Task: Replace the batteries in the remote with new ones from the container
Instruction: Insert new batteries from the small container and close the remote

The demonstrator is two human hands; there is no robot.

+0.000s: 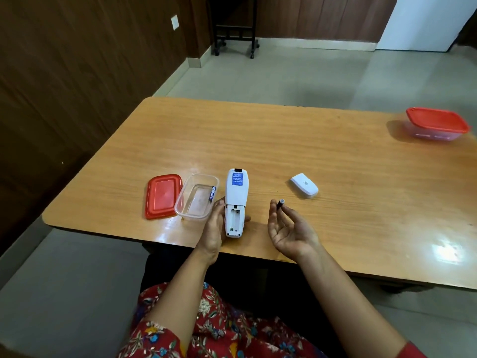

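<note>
A white remote (236, 195) lies face down near the table's front edge, its battery bay open and empty. My left hand (215, 226) grips its lower end from the left. To the right, my right hand (289, 228) is palm up and pinches a dark battery (280, 203) between thumb and fingertips. The remote's white battery cover (304, 184) lies on the table further right. Left of the remote stands an open clear container (197, 196) with one blue battery (212, 193) leaning on its right wall. Its red lid (162, 195) lies beside it.
A second clear container with a red lid on it (437, 124) stands at the table's far right. The wooden table (284, 140) has a wood-panelled wall to its left and tiled floor beyond. A black wheeled stand (235, 34) is at the back.
</note>
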